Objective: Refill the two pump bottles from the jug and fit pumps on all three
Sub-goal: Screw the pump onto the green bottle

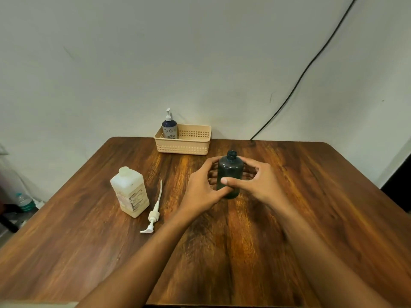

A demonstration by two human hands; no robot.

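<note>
A dark green translucent bottle [230,168] stands upright on the wooden table [311,196], its threaded neck open with no pump. My left hand [201,190] and my right hand [259,182] both wrap around its body, thumbs in front, fingers behind. To the left stands a white square jug [130,192] with a white cap on. A white pump [153,213] with a long dip tube lies flat between the jug and my left forearm. A blue and white flowered bottle [169,127], pump fitted, stands in a beige basket [184,147].
The basket sits at the table's far edge against the wall. A black cable [311,63] runs down the wall to the table's back right. A water bottle [24,202] stands on the floor at the left.
</note>
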